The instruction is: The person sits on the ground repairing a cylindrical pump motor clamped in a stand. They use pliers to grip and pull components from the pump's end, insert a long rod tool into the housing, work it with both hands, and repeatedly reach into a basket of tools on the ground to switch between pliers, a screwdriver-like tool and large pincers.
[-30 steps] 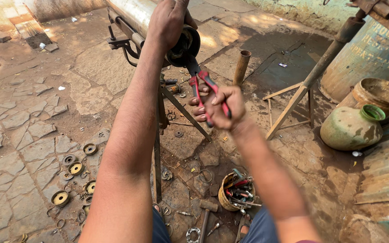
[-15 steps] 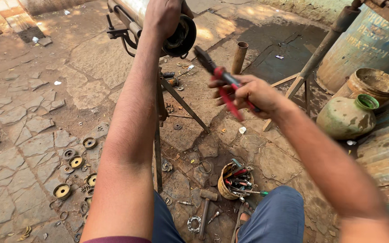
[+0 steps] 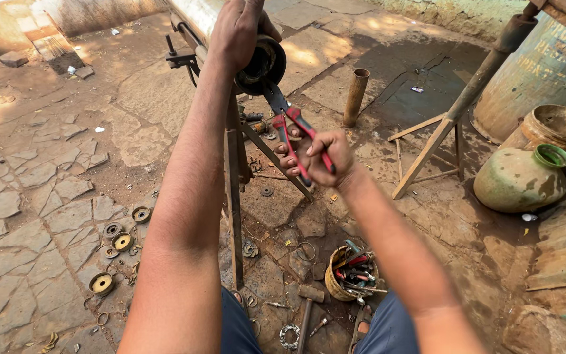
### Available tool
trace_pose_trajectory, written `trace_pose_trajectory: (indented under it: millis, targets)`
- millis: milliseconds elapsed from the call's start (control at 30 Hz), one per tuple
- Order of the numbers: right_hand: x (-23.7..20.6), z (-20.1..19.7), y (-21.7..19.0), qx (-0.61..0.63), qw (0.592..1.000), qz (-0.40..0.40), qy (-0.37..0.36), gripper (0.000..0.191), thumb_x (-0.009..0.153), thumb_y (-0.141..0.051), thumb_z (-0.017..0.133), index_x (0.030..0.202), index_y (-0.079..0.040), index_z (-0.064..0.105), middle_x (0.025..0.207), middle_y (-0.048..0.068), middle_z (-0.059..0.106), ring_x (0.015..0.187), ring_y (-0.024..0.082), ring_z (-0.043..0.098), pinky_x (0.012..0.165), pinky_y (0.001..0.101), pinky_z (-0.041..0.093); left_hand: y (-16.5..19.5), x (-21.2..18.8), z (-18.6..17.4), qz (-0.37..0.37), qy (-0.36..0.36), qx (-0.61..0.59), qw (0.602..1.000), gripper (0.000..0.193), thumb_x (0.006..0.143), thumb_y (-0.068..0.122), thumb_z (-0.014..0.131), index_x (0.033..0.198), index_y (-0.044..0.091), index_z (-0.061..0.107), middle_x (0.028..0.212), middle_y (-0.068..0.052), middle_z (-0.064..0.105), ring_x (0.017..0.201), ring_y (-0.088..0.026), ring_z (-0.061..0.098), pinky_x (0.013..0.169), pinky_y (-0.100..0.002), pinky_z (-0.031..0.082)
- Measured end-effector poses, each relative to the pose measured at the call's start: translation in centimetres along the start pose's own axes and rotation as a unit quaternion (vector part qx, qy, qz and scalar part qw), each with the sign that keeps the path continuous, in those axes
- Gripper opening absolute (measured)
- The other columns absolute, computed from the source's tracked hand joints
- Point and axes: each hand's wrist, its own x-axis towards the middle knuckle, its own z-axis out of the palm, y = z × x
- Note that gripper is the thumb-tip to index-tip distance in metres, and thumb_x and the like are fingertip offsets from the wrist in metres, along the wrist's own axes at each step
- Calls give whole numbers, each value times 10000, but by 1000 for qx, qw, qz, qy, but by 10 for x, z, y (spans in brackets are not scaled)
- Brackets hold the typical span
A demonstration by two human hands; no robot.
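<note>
Red-handled pliers gripped in the right hand, fingers curled tight round both handles, jaws up against the dark round end piece of the pipe on the metal stand. Left hand clasped over that end piece from above. Small basket of tools on the stone ground below.

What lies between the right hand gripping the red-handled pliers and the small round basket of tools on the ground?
In the head view, only bare stone paving with a few loose metal rings lies between right hand and basket.
</note>
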Motion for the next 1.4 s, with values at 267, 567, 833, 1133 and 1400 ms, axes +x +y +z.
trace_pose_trajectory:
  millis: [267,567,833,1133,1400]
  targets:
    - [-6,51,-45,-953,192,-11,235,716,633,-56,547,1348,-53,572,1135,220,562,944,351,591,811,507,523,11,5,15,-10,36,42,998,808,1076,539,270,680,118,834,638,-59,736,731,-279,713,805,-380,540]
    - [-22,7,-40,-218,971,59,75,743,625,-46,531,1367,3,538,1270,308,594,1097,441,661,921,602,531,4,6,16,2,11,14,1000,896,1081,600,181,683,112,819,650,-35,758,654,-208,714,765,-377,567]
    - [-4,-32,10,149,984,-12,-101,698,652,-93,539,1337,44,544,1334,385,578,1112,506,648,1024,677,519,1,5,12,-1,4,22,1000,877,1075,590,185,730,122,842,665,-45,753,657,-219,712,733,-370,570]
    - [-1,17,-49,-814,542,92,189,762,782,-147,578,1533,-157,450,962,212,690,821,353,649,738,517,552,7,4,10,10,7,36,999,811,1111,498,228,673,119,795,700,-19,758,785,-266,695,854,-396,522]
    - [-12,65,-51,-968,106,6,229,338,987,-254,482,1199,-20,604,1168,226,537,1039,332,576,848,599,502,10,8,14,20,16,37,999,836,1107,518,213,657,135,805,682,-18,754,772,-273,691,860,-402,525]
